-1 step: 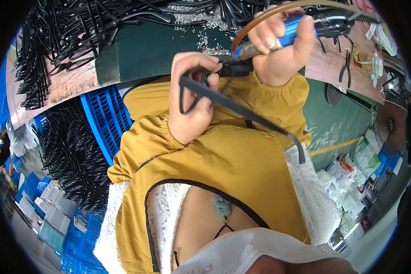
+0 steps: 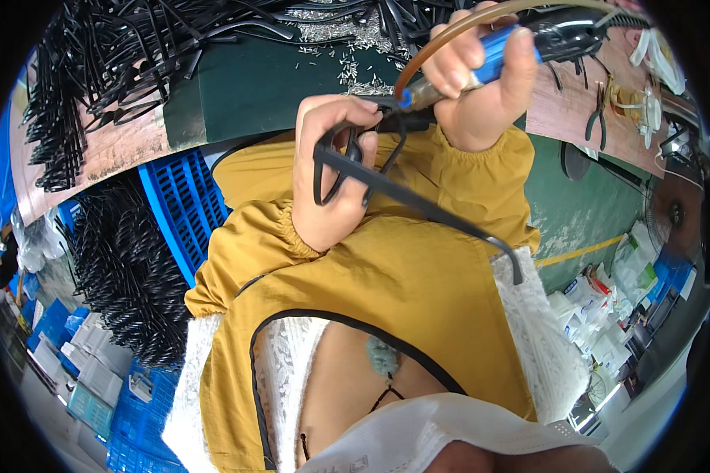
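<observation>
Item: black glasses frame (image 2: 347, 169), held above the lap, in front of the green counter (image 2: 252, 87). One temple arm (image 2: 450, 225) is unfolded and slants down to the right of the frame, its tip hanging free over the yellow jacket.

Left hand (image 2: 331, 177): clenched around the front of the glasses frame, fingers curled over the rim and thumb underneath, holding the hinge corner up toward the tool.

Right hand (image 2: 481, 87): clenched around a blue powered screwdriver (image 2: 493, 55), just right of and above the frame. The metal tip (image 2: 418, 96) of the screwdriver points down and left and meets the frame at the hinge corner; whether the bit sits in a screw cannot be told, as the spot is too small and partly hidden by fingers. A brown hose (image 2: 457, 27) arcs from the tool over the hand.

Surroundings, relative to the frame: small silver screws (image 2: 347, 43) scattered on the counter above it; heaps of black temple arms (image 2: 134, 63) up and to the left; a blue crate (image 2: 177, 205) to the left with more black parts (image 2: 122, 268) stacked beyond it; pliers (image 2: 599, 118) on a brown board to the right.

Step in hand, as judged: fastening the temple arm to the frame at the hinge with the driver.

Next move calls for, as judged: keeping the frame steady in the left hand and the tool in line with the hinge, pressing lightly so the bit does not slip off and mark the plastic.
</observation>
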Available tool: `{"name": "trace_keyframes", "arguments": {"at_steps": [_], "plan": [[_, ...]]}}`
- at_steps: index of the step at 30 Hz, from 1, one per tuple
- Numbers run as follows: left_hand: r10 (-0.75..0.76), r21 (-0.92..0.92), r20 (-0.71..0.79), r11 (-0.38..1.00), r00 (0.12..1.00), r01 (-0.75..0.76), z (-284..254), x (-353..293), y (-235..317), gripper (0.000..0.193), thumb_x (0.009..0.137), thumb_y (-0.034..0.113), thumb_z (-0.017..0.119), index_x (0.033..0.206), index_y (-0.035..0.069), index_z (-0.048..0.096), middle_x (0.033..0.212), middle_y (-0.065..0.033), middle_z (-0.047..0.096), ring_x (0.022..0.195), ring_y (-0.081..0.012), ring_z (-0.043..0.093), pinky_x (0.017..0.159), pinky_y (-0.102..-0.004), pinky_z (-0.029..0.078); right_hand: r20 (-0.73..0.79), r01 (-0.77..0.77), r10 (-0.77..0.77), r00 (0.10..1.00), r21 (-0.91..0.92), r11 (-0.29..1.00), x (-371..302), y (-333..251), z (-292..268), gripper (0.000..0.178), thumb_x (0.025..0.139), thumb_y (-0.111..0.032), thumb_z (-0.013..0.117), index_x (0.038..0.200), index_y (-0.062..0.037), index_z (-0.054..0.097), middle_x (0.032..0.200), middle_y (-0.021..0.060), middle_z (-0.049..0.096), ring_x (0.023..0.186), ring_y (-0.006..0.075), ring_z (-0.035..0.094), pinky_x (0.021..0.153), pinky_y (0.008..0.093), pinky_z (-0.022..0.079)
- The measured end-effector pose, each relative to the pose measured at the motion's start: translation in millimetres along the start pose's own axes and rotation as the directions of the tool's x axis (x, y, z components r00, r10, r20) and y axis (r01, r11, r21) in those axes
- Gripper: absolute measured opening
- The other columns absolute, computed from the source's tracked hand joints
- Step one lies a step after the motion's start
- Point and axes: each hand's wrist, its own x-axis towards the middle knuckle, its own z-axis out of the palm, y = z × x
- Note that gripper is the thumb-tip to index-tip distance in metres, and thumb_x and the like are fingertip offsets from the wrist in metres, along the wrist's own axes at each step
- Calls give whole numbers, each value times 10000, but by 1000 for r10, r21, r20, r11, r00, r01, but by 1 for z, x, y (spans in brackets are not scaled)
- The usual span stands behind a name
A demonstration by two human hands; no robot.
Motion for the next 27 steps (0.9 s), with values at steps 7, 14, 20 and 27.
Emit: {"name": "trace_keyframes", "arguments": {"at_steps": [7, 14, 20, 27], "plan": [[-89, 194, 230, 980, 969, 44, -14, -33, -13, 206, 1052, -5, 508, 1225, -2, 621, 1432, -231, 543, 1232, -327, 643, 1035, -377, 528, 43, -24, 26, 999, -50, 998, 2, -1, -14, 388, 1021, -389, 625, 1257, -88, 556, 785, 20, 522, 556, 130, 478, 471, 262, 372], [-53, 265, 377, 963, 925, -53, -19, -27, -10, 462, 868, -173, 580, 1293, 5, 604, 1451, -334, 528, 1247, -411, 634, 972, -380, 540, 6, 53, -52, 999, -70, 996, 4, 0, -12, 384, 1022, -392, 617, 1219, -68, 553, 741, 22, 504, 528, 127, 458, 466, 266, 371], [-48, 347, 424, 931, 905, -113, -18, -18, -1, 442, 877, -134, 591, 1293, 13, 610, 1445, -328, 530, 1236, -430, 631, 967, -394, 546, 49, -138, 139, 989, -34, 990, -1, -9, -7, 387, 986, -375, 668, 1192, -77, 531, 755, 25, 504, 542, 124, 465, 466, 264, 363], [-93, 348, 464, 934, 881, -84, -12, -13, 1, 458, 850, -139, 595, 1282, 12, 622, 1445, -320, 534, 1231, -437, 627, 935, -413, 563, 20, -66, 66, 998, 6, 998, -3, -14, -21, 355, 986, -347, 664, 1193, -87, 540, 763, 20, 498, 558, 128, 470, 478, 267, 367]]}}
